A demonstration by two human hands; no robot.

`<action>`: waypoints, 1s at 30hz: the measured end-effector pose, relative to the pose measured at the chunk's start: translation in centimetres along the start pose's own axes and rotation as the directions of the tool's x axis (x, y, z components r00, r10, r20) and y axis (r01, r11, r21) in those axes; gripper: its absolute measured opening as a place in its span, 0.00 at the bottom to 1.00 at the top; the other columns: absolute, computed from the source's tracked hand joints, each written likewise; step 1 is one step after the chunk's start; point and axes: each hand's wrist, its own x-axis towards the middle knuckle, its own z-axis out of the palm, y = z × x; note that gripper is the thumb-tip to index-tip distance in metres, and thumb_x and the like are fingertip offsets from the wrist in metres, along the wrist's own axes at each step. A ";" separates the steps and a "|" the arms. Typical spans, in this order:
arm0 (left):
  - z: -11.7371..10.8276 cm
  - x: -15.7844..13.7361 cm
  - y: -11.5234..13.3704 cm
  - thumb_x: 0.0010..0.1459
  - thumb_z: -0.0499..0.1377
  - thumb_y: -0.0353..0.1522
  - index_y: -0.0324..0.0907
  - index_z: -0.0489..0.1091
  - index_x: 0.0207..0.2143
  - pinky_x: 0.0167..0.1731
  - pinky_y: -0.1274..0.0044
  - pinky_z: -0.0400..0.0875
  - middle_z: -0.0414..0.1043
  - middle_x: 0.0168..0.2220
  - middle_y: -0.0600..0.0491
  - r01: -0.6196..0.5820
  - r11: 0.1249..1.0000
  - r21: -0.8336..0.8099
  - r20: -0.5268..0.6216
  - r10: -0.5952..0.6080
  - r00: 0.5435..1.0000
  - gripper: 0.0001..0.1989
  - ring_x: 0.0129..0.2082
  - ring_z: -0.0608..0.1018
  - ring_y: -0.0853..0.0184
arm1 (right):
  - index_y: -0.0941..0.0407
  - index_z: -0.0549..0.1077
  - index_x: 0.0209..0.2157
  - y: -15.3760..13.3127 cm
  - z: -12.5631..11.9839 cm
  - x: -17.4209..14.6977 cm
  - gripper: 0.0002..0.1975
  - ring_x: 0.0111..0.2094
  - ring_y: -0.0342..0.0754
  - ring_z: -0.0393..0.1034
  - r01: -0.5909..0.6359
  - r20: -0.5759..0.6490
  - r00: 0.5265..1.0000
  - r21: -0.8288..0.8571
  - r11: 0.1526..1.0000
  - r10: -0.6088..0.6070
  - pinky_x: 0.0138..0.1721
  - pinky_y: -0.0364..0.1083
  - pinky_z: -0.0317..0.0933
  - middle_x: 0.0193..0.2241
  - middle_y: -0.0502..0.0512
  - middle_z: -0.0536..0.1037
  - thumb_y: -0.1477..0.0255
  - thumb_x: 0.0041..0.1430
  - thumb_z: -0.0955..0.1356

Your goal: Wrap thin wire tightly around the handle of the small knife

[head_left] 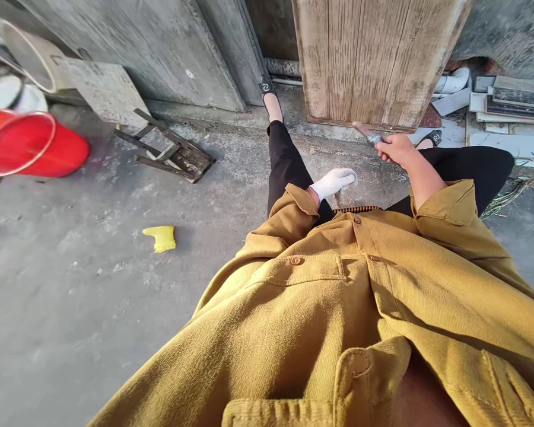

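Observation:
My right hand is bare and closed around a brush with a silvery middle and a brownish end. That end points up and left, close to the lower edge of a weathered plank panel. The panel stands at the wall, its wood worn pale between brown streaks. On my left hand is a white glove. It hangs in front of my lap, fingers together and curled; whatever they may hold is hidden.
To the left, a small wooden stool lies on the concrete. A red bucket lies tipped, near a pale tub. A yellow scrap is on the floor. Stacked boards and a white pipe are at right.

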 end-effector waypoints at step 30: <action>0.4 0.5 0.0 0.67 0.61 0.36 0.38 0.74 0.32 0.27 0.79 0.61 0.67 0.20 0.57 0.013 0.985 0.172 0.016 -0.016 1.000 0.12 0.21 0.67 0.71 | 0.57 0.78 0.36 -0.5 1.5 -0.1 0.22 0.30 0.49 0.72 0.051 0.095 0.995 -0.146 0.988 -0.037 0.36 0.46 0.65 0.27 0.56 0.77 0.50 0.67 0.72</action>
